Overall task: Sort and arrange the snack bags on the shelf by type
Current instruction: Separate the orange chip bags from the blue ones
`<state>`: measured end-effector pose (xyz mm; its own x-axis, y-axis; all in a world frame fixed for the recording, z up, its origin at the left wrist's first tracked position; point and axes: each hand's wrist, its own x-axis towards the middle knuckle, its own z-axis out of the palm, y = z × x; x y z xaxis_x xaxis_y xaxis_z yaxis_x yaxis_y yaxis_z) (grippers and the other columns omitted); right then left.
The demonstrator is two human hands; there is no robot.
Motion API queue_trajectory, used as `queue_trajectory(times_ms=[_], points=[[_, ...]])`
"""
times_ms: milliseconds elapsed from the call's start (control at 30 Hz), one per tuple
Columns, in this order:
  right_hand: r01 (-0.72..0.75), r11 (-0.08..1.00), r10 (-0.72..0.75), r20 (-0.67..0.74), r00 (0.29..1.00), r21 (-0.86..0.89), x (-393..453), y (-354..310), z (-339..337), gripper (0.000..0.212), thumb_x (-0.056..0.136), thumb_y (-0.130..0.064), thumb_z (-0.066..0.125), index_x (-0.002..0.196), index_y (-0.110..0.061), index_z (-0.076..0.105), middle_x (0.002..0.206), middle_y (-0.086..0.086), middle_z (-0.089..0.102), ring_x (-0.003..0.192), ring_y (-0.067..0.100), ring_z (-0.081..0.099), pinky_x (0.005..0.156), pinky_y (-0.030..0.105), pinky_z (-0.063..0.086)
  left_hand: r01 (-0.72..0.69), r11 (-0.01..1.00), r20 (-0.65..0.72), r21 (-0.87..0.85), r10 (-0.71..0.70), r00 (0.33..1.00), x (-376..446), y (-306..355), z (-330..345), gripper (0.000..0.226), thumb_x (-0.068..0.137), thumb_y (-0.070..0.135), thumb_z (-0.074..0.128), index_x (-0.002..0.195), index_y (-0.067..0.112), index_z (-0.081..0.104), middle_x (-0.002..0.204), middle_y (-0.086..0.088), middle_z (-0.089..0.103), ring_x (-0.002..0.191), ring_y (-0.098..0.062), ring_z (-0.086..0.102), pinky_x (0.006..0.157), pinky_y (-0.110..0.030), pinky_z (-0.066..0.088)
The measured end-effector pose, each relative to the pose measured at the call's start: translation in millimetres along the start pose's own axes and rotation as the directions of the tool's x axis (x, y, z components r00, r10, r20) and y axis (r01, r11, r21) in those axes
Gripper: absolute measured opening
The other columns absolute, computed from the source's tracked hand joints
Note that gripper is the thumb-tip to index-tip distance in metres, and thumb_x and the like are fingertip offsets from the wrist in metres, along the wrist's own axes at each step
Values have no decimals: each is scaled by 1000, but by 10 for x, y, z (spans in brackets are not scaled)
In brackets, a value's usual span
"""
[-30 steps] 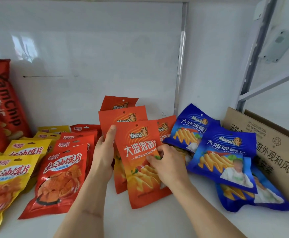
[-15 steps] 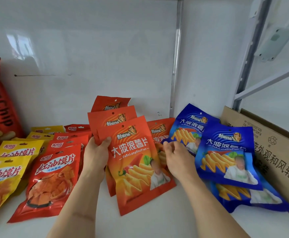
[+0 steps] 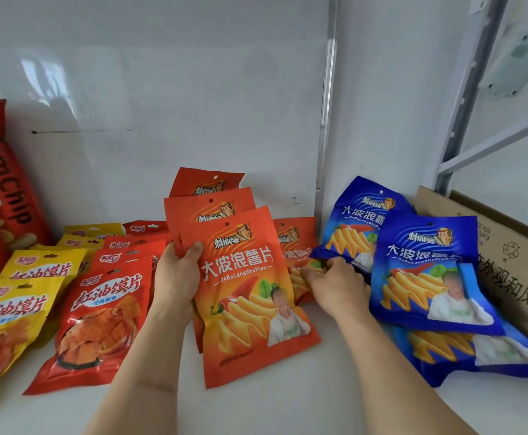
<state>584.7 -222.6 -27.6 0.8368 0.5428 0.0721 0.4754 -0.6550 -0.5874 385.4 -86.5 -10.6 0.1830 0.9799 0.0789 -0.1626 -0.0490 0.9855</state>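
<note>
A stack of orange chip bags point(image 3: 244, 296) leans in the shelf's middle, and my left hand point(image 3: 178, 277) grips its left edge, thumb on the front bag. Behind and to the right lies another orange bag point(image 3: 294, 243). My right hand point(image 3: 335, 284) closes its fingers on that bag's lower part, beside the blue bags. Blue chip bags point(image 3: 426, 271) overlap at the right. Red bags point(image 3: 99, 318) and yellow bags point(image 3: 8, 312) of the same snack lie in rows at the left.
Tall red yam chip bags point(image 3: 2, 189) stand at the far left. A cardboard box point(image 3: 513, 252) leans at the right edge behind the blue bags. A metal upright point(image 3: 327, 120) divides the white back wall. The white shelf point(image 3: 256, 409) runs along the front.
My right hand left the front orange bag and moved right and back to the orange bag behind. My left hand kept hold of the stack, which now stands more upright.
</note>
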Motion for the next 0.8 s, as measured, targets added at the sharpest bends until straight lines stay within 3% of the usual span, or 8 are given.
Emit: queue_trajectory(times_ms=[133,233,400,467,567,667,800], points=[[-46,997,50,64,997,-61,-20,-3,-23,86,85,-75,45,146,-16,35,152,13,38,140,35,34,113,47,25,-11,1000,-17,2,11,1000,-4,26,-19,13,100,32,61,112,27,63,102,-2,76,88,-25,75,80,-47,61],[-29,998,32,49,998,-62,-21,5,-58,94,80,-79,50,147,-16,33,152,12,39,139,35,35,112,48,26,-9,1000,-32,10,9,999,4,36,-40,12,100,33,61,111,28,64,101,-1,77,88,-26,75,83,-50,61],[-28,994,24,40,999,105,27,52,-39,96,73,-72,66,145,-17,34,145,7,48,132,33,47,108,50,38,-17,999,-45,34,18,999,9,44,-62,7,99,33,62,105,30,64,101,-1,77,88,-26,76,84,-53,61],[-11,968,5,24,1000,250,34,77,-44,86,74,-60,73,142,-18,40,138,5,55,124,30,54,100,47,47,-21,999,-63,50,25,998,15,51,-76,7,99,34,61,104,29,63,101,-1,77,87,-26,76,84,-53,61],[9,929,-14,12,1000,369,49,98,-66,65,83,-36,77,136,-12,49,126,5,61,115,27,58,90,38,47,-25,998,-79,60,29,996,25,61,-89,5,99,34,61,101,30,63,100,-2,77,87,-26,76,83,-53,61],[28,904,-45,30,999,427,69,116,-69,38,83,-27,77,113,-9,61,102,1,65,96,21,61,81,35,48,-19,998,-89,60,24,996,24,66,-92,6,99,34,62,102,30,63,101,-2,77,87,-27,76,83,-53,61],[88,837,-138,53,989,541,43,147,-147,7,88,-16,72,85,-10,68,82,2,71,87,22,68,74,31,50,-20,997,-100,79,28,995,27,73,-101,7,98,35,62,101,30,64,101,-1,77,87,-27,76,84,-54,61]])
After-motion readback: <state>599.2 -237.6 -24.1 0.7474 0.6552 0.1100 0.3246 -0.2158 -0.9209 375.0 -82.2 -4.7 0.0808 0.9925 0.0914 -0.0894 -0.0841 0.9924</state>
